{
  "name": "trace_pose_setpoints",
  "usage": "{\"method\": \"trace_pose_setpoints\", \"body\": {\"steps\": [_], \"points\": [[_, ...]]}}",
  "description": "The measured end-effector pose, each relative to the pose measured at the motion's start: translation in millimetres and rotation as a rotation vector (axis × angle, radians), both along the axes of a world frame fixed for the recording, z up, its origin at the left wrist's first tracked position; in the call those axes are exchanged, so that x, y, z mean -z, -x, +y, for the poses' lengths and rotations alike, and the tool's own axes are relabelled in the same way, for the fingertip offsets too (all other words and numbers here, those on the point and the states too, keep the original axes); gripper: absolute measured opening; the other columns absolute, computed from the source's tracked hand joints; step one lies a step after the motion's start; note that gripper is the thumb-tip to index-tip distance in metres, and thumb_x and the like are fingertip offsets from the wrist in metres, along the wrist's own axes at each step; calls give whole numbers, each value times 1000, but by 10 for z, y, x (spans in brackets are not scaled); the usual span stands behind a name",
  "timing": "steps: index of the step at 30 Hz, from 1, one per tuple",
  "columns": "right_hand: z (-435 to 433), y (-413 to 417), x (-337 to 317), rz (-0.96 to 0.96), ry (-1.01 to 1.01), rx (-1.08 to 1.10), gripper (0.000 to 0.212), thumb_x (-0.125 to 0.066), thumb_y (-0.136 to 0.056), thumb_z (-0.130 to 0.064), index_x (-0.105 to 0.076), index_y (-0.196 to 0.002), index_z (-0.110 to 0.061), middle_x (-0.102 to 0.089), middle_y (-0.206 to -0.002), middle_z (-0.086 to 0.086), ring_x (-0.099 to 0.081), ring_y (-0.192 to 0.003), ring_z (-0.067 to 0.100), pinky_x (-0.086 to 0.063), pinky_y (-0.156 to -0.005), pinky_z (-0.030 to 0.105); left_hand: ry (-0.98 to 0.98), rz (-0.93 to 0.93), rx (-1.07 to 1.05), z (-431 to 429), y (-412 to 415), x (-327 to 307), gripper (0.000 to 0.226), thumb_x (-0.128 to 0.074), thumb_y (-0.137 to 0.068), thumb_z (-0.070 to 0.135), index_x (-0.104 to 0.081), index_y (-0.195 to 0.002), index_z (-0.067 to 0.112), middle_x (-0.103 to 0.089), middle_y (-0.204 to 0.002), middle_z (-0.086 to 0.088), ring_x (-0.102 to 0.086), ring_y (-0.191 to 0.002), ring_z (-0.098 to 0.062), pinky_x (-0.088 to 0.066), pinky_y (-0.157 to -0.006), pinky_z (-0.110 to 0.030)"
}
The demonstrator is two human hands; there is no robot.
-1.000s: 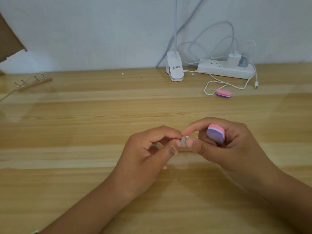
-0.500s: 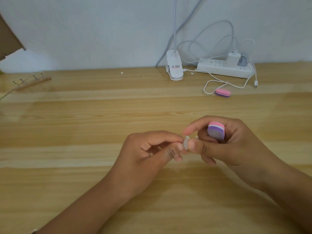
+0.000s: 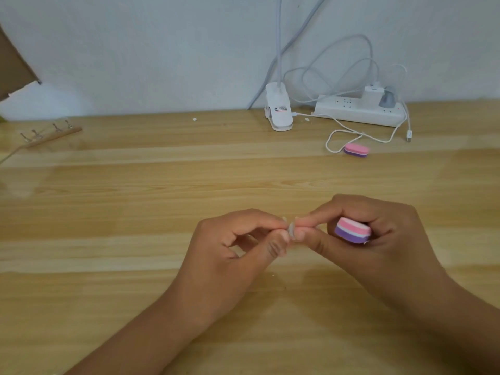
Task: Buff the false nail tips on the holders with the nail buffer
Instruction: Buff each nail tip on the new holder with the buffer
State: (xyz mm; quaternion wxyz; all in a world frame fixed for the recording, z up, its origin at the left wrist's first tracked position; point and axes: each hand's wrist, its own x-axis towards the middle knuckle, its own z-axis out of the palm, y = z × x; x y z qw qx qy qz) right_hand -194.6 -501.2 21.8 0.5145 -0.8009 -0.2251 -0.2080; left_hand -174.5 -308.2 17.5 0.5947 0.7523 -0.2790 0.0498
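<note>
Right now my left hand (image 3: 232, 250) and right hand (image 3: 384, 239) meet just above the counter (image 3: 108, 212), near the middle of its front half. The left grip pinches a small pale false nail tip (image 3: 291, 229) between thumb and forefinger. My right thumb and forefinger pinch the same tip from the other side, so the hands touch there. The rest of the right grip is curled round the nail buffer (image 3: 352, 230), a pink, white and purple block whose rounded end sticks out of my fist. My fingers hide whether the tip sits on a holder.

Wide wooden planks stretch left, right and ahead of both hands. Far off by the left edge lies a wooden strip of holders (image 3: 51, 133), near the wall (image 3: 162, 50). At the back edge stand a white lamp clip (image 3: 278, 112) and a power strip (image 3: 357, 112). A looped white cable (image 3: 330, 136) and a second buffer (image 3: 356, 150) lie just before them, well apart from my hands.
</note>
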Motion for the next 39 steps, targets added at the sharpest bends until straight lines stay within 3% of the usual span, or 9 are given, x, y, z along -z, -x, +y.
{"method": "trace_pose_setpoints", "body": {"steps": [8,12,17,22,25,31,35,37,39], "points": [[45,-5,39,-91,97,51,15,-75,-78,-25,-77,-86,-13,-68,-86,-22,-65,-78,-12,-44,-72,3,-1,40,-20,-19,24,-3,8,-69,-87,30,-75,-88,27,-73,-76,8,-69,-69,-9,-49,-58,-16],[28,-34,65,-164,112,115,17,-75,-79,-21,-76,-93,-13,-65,-89,-23,-60,-78,-17,-41,-73,1,30,121,13,-26,28,0,19,-72,-82,31,-73,-101,34,-75,-89,11,-72,-78,-12,-54,-55,-22],[31,-40,60,-172,88,127,17,-74,-79,-23,-73,-96,-20,-69,-90,-19,-61,-77,-15,-42,-72,2,76,176,15,-51,40,22,29,-72,-79,16,-72,-102,33,-76,-89,9,-74,-74,-12,-53,-54,-18],[40,-37,31,-106,32,55,16,-73,-80,-21,-74,-95,-15,-57,-69,-39,-60,-67,-13,-37,-65,-2,119,150,-7,-55,39,9,29,-79,-70,13,-76,-96,26,-76,-80,5,-72,-68,-9,-52,-58,-15],[40,-33,28,-85,-2,15,18,-72,-80,-17,-73,-98,-13,-55,-67,-41,-58,-64,-15,-36,-64,-4,134,131,-40,-48,27,0,40,-84,-65,16,-74,-103,26,-76,-87,5,-73,-73,-11,-55,-65,-18],[56,-19,24,-3,-96,-18,15,-74,-79,-17,-76,-92,-11,-60,-65,-33,-60,-62,-8,-40,-65,1,168,15,-30,-54,58,-24,43,-81,-69,18,-71,-110,22,-77,-88,6,-74,-75,-13,-57,-70,-24],[40,-12,14,51,-110,-7,18,-78,-84,-33,-70,-98,-25,-47,-58,-18,-41,-53,1,-37,-54,17,153,16,-48,-45,66,-40,38,-87,-64,13,-75,-100,17,-77,-87,5,-74,-76,-14,-59,-67,-27],[-17,-19,3,109,-85,-80,23,-60,-87,-33,-56,-108,-23,-41,-65,-8,-36,-57,7,-34,-55,26,103,13,-73,-43,60,-38,36,-87,-62,11,-75,-95,17,-76,-83,7,-74,-74,-11,-58,-64,-22],[-86,-31,-1,130,20,-106,23,-42,-86,-29,-46,-106,-20,-41,-72,-3,-35,-60,7,-31,-55,23,56,-37,-115,-42,54,-33,33,-87,-61,11,-74,-91,17,-75,-79,6,-72,-72,-10,-56,-60,-20]]}}
